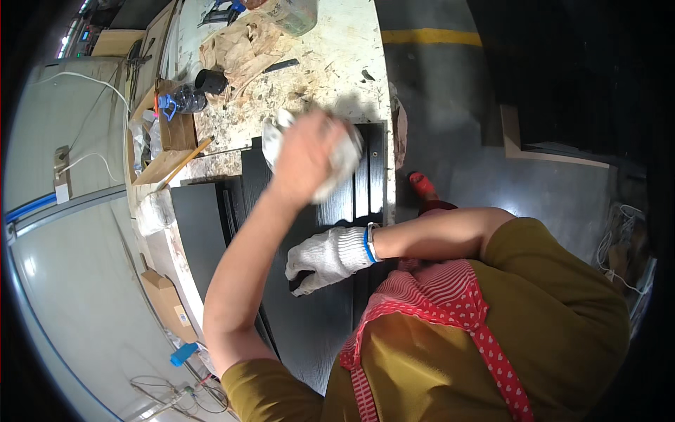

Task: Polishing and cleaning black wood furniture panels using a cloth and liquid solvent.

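Observation:
My bare left hand, smeared by motion, is closed on a crumpled white cloth over the far part of a glossy black panel. The panel has raised edges and a woodgrain surface. Nearer to me, my right hand wears a white knitted glove with a blue-edged cuff. It rests on the same panel with its fingers curled. A dark patch shows between thumb and fingers; whether it is a held thing or the panel behind, I cannot make out.
The stained workbench carries a brown crumpled cloth, a black cup, a plastic bottle and a clear tub. An open cardboard box and a wooden stick lie left. Another dark panel sits beside mine.

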A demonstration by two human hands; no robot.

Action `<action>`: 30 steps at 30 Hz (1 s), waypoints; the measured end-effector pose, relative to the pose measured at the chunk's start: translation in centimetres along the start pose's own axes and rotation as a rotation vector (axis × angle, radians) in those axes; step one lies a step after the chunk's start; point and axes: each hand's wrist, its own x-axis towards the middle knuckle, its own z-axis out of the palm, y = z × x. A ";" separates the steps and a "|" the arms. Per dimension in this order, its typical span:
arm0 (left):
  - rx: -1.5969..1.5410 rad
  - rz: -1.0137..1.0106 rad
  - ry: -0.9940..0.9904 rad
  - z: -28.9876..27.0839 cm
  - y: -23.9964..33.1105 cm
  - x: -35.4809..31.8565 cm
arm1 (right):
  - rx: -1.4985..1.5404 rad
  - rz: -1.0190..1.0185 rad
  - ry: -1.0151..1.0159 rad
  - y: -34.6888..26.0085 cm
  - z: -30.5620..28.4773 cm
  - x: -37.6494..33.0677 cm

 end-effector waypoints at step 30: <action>-0.536 -1.520 -0.319 3.5 7.9 -48.6 | 0.443 0.122 0.053 0.2 -1.6 2.0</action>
